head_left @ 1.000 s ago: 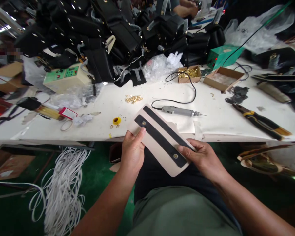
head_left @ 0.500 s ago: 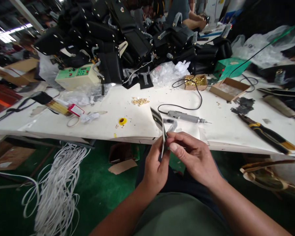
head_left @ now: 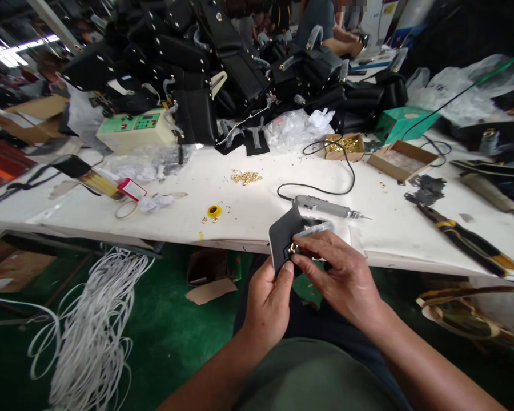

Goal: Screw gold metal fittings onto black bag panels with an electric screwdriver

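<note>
My left hand (head_left: 269,302) grips the lower edge of a flat black leather panel (head_left: 284,229), held upright before the table's front edge. At the panel's lower right sits a small gold metal fitting (head_left: 292,249). The thumb and fingers of my right hand (head_left: 340,274) are pinched on this fitting, against the panel. A plastic-wrapped strap (head_left: 317,228) shows just behind my right fingers; where it is fastened is hidden. Beyond my hands, a grey electric screwdriver (head_left: 325,206) lies on the white table (head_left: 184,205).
Gold fittings (head_left: 246,177) lie in a pile mid-table, near a yellow ring (head_left: 215,212). Pliers (head_left: 466,238) rest at the right. A cardboard box of gold parts (head_left: 344,147) and a green box (head_left: 405,124) stand behind. Black bags (head_left: 195,114) are heaped at the back.
The panel has turned from nearly edge-on to show its black face. The gold fitting has come into view, with my right fingertips now on it.
</note>
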`<action>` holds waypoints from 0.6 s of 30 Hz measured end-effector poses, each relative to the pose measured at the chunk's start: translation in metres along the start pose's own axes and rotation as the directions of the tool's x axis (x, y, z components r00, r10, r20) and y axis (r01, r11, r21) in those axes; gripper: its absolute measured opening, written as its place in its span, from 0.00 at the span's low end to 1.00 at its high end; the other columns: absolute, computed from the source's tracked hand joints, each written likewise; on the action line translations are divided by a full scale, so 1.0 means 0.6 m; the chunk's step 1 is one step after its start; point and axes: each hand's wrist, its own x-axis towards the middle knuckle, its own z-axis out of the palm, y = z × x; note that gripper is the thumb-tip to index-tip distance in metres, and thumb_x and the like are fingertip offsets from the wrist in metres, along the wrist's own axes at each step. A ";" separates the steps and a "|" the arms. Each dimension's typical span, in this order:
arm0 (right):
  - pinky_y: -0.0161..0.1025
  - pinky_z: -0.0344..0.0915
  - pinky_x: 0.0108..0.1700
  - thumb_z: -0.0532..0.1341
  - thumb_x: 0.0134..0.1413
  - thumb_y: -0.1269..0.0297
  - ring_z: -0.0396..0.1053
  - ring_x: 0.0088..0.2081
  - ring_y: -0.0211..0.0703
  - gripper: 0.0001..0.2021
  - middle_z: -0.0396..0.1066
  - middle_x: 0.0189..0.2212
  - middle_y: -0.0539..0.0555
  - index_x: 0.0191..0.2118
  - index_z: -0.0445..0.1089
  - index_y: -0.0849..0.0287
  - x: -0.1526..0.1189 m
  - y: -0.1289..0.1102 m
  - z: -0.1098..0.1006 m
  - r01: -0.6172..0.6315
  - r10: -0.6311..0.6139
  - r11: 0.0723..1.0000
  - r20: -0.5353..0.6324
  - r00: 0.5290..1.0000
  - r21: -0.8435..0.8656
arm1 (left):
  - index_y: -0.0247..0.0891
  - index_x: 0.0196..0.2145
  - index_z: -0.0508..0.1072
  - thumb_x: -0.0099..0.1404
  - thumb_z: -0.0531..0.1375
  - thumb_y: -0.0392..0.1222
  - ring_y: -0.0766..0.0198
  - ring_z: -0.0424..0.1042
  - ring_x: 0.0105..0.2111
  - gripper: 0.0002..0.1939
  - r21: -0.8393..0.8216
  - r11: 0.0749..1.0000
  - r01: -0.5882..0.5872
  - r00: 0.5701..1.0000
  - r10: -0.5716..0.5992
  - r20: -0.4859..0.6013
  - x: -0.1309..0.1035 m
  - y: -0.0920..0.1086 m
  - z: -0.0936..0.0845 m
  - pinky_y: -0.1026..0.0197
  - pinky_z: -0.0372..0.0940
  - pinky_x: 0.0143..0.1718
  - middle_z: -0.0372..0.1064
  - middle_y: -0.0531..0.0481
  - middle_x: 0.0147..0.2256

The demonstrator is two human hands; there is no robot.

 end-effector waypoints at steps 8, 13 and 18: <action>0.38 0.75 0.33 0.69 0.62 0.63 0.73 0.33 0.42 0.05 0.73 0.33 0.52 0.35 0.75 0.55 0.003 -0.017 -0.008 -0.275 0.275 0.948 0.021 0.961 0.161 | 0.44 0.58 0.78 0.75 0.58 0.53 0.50 0.78 0.50 0.20 -0.052 0.999 -0.011 1.000 0.012 0.028 -0.005 -0.002 0.008 0.56 0.75 0.48 0.78 0.45 0.55; 0.38 0.76 0.31 0.69 0.62 0.62 0.74 0.31 0.42 0.05 0.75 0.32 0.53 0.35 0.78 0.55 -0.003 -0.021 -0.009 -0.299 0.304 0.934 0.005 0.953 0.196 | 0.41 0.55 0.80 0.75 0.58 0.56 0.49 0.77 0.52 0.22 -0.034 0.999 -0.009 1.000 0.008 -0.029 -0.012 0.001 0.014 0.56 0.74 0.49 0.79 0.44 0.54; 0.38 0.72 0.36 0.67 0.65 0.65 0.75 0.32 0.41 0.05 0.77 0.30 0.51 0.36 0.79 0.55 -0.008 -0.021 -0.013 -0.234 0.233 0.969 0.015 0.972 0.079 | 0.42 0.57 0.79 0.75 0.57 0.57 0.50 0.77 0.54 0.23 -0.008 1.000 -0.001 0.997 0.000 -0.072 -0.020 -0.010 0.011 0.54 0.70 0.58 0.79 0.44 0.54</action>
